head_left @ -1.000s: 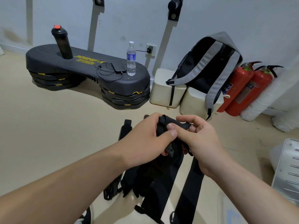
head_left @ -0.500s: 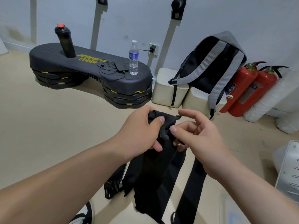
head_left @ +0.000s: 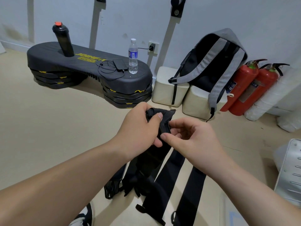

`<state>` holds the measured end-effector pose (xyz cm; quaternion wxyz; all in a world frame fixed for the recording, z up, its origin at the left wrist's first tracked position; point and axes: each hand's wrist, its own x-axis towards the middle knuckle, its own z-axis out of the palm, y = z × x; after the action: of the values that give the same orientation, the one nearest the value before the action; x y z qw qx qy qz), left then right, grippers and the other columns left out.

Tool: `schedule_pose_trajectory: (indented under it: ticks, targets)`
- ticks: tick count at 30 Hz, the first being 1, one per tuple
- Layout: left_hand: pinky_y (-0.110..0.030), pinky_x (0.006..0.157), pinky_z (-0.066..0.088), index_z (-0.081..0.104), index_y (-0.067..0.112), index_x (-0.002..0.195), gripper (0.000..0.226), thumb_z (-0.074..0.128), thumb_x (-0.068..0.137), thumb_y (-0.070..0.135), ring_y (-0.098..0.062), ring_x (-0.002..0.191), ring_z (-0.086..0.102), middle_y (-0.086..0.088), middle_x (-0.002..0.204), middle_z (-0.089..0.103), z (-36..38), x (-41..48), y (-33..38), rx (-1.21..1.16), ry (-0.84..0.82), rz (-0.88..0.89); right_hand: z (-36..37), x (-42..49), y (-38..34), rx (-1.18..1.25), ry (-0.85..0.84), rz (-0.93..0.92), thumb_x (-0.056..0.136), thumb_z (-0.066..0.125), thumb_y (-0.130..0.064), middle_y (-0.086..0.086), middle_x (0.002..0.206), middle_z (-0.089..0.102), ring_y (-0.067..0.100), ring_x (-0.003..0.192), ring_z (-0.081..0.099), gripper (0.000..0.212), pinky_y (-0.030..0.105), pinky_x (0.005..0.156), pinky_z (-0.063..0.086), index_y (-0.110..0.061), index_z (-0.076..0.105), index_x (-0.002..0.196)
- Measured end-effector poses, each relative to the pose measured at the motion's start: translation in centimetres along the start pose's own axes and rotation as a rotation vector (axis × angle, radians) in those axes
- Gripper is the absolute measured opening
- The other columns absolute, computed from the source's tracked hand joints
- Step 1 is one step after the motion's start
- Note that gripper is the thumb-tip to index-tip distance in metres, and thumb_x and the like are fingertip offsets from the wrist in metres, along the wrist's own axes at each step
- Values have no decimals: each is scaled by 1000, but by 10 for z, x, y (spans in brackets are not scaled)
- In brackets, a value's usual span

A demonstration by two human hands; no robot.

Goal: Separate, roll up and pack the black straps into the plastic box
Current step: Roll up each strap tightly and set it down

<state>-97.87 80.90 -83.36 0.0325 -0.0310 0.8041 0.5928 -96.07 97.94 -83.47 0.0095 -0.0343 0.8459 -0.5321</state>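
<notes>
Straps (head_left: 151, 162) hang at your six o'clock; platform (head_left: 48, 53) at ten, a bottle (head_left: 133, 57) on it; backpack (head_left: 216, 62) at one, extinguishers (head_left: 241, 88) at two.

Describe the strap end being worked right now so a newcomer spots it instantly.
Start at the long black step platform by the wall; just in front of it, the left hand grips the bunched strap end while the right hand pinches it lower down. Unlike the flat straps hanging below, it is crumpled and raised.
</notes>
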Motion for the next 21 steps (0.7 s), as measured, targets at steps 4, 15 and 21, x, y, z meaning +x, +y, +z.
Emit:
schedule_pose_trajectory:
  ticks: [4,15,21]
  targets:
    - [-43,73,61,59,19,106,11,59,106,30,-24,56,76,-8,69,75,2,-2,-1,-4,-14,-4,4,1,4,-115,21,-91,93,76,-14,1,81,71,10,70,64,14,17,66,52,-28,75,95]
    - [-36,61,57,66,17,117,16,56,110,27,-25,56,71,-6,87,76,-6,-1,4,-261,-232,-129,-3,7,9,-30,123,-172,97,71,-8,-10,83,67,2,80,63,20,16,75,50,-27,66,96]
    - [-33,62,57,64,15,120,17,54,110,25,-17,51,61,0,87,73,-14,-4,4,-294,-329,-90,-11,8,10,106,85,-63,96,75,-14,-7,100,66,2,79,63,38,27,77,58,-33,63,128]
